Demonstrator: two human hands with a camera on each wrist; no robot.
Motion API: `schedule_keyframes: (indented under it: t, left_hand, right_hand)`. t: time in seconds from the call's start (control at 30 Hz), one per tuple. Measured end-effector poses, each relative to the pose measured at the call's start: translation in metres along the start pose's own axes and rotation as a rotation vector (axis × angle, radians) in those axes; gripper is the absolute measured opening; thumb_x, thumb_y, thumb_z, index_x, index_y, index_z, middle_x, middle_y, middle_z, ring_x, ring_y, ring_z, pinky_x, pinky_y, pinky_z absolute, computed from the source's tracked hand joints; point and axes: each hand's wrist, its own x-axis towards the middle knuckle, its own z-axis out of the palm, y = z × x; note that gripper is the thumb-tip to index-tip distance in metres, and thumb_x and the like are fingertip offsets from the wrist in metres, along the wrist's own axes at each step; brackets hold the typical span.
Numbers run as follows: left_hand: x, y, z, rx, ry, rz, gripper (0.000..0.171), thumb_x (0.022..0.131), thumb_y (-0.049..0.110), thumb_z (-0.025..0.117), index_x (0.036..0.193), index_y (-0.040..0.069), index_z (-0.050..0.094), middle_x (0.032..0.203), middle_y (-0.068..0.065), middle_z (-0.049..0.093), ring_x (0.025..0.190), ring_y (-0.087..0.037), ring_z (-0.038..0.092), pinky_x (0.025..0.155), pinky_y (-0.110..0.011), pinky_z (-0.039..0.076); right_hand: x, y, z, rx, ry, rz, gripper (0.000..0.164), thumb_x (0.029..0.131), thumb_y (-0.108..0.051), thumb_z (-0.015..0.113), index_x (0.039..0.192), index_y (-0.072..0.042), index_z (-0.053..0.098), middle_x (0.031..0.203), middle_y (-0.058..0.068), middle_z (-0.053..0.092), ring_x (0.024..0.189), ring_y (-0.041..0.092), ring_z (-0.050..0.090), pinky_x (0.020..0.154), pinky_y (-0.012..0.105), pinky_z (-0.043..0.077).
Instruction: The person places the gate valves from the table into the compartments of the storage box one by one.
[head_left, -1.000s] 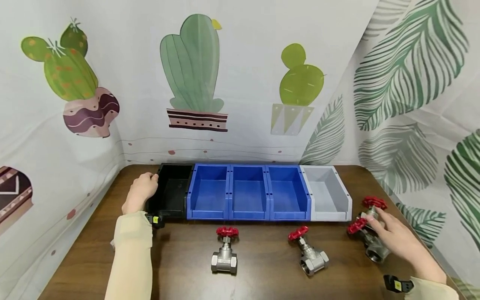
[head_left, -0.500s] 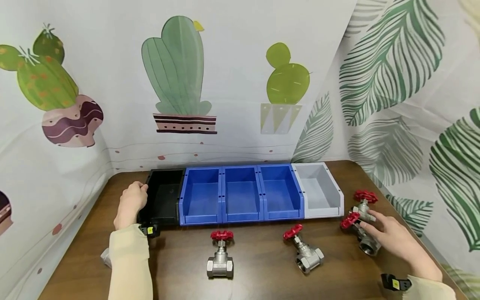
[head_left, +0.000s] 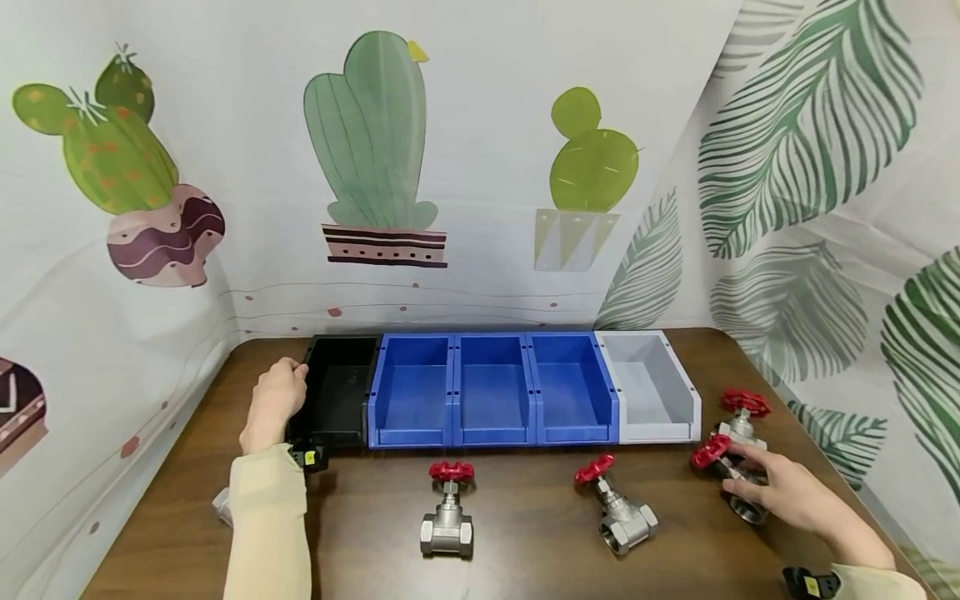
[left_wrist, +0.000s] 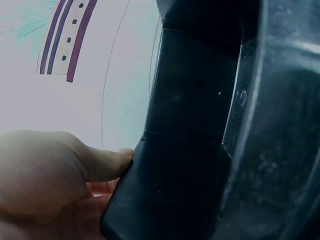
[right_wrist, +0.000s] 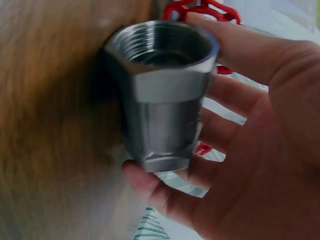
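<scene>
At the far left of the row, my left hand [head_left: 273, 404] grips the side wall of a black plastic bin [head_left: 341, 400]; the thumb lies along its edge in the left wrist view, other fingers mostly hidden behind it. On the right, my right hand [head_left: 798, 500] holds a steel gate valve [right_wrist: 165, 115] with a red handwheel [head_left: 711, 451]. Its fingers curl behind the threaded body, and the thumb reaches up towards the handwheel. Just behind stands another valve [head_left: 742, 425], partly covered by the hand.
Three blue bins [head_left: 491, 392] and a light grey bin [head_left: 652, 387] continue the row. Two more valves lie in front, one in the middle [head_left: 447, 533] and one to its right [head_left: 628, 527]. A greyish object [head_left: 222, 506] is half hidden by the left sleeve.
My right hand has come round the nearer right valve, its fingers closing on the body. The left hand stays on the black bin. The head view has swung slightly left and back.
</scene>
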Motion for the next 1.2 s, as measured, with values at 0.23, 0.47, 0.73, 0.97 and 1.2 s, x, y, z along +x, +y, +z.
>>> schedule_keyframes:
  t: [0.23, 0.47, 0.73, 0.97, 1.2]
  left_hand:
    - [0.000, 0.002, 0.001, 0.000, 0.006, -0.014, 0.041, 0.108, 0.024, 0.032, 0.128, -0.009, 0.046, 0.133, -0.034, 0.047, 0.123, -0.057, 0.038, 0.101, -0.062, 0.032]
    - [0.001, 0.003, 0.002, 0.001, 0.008, -0.008, 0.041, 0.108, 0.024, 0.032, 0.128, -0.009, 0.045, 0.132, -0.034, 0.047, 0.122, -0.057, 0.039, 0.101, -0.062, 0.032]
    - [-0.001, 0.001, 0.002, 0.003, 0.013, -0.008, 0.041, 0.108, 0.024, 0.032, 0.129, -0.009, 0.044, 0.133, -0.035, 0.046, 0.121, -0.058, 0.038, 0.100, -0.063, 0.032]
    - [-0.003, 0.003, 0.003, 0.013, 0.017, 0.006, 0.040, 0.108, 0.023, 0.032, 0.127, -0.010, 0.045, 0.130, -0.037, 0.047, 0.117, -0.060, 0.041, 0.097, -0.064, 0.035]
    - [0.000, 0.002, 0.002, 0.005, 0.009, 0.003, 0.042, 0.108, 0.024, 0.031, 0.128, -0.010, 0.043, 0.130, -0.038, 0.046, 0.118, -0.060, 0.039, 0.098, -0.064, 0.033]
  right_hand:
    - [0.002, 0.004, 0.001, -0.008, -0.007, -0.016, 0.062, 0.086, -0.033, 0.075, 0.129, 0.007, 0.052, 0.097, 0.009, 0.068, 0.089, 0.028, 0.065, 0.070, 0.041, 0.051]
    - [-0.001, 0.006, 0.007, 0.080, 0.001, -0.046, 0.055, 0.086, -0.026, 0.075, 0.124, 0.007, 0.054, 0.081, -0.003, 0.064, 0.071, 0.004, 0.055, 0.059, 0.026, 0.045]
    - [-0.001, 0.007, 0.009, 0.235, -0.013, 0.019, 0.074, 0.087, -0.022, 0.075, 0.134, 0.013, 0.030, 0.086, 0.005, 0.066, 0.074, 0.006, 0.059, 0.063, 0.026, 0.047]
    - [-0.001, -0.006, 0.005, 0.294, -0.002, -0.007, 0.075, 0.091, -0.022, 0.072, 0.144, 0.006, 0.028, 0.091, 0.007, 0.068, 0.079, 0.007, 0.062, 0.064, 0.027, 0.048]
    - [0.011, -0.030, -0.004, 0.298, 0.127, 0.024, 0.076, 0.089, -0.027, 0.074, 0.143, 0.003, 0.030, 0.093, 0.010, 0.069, 0.081, 0.010, 0.062, 0.064, 0.027, 0.048]
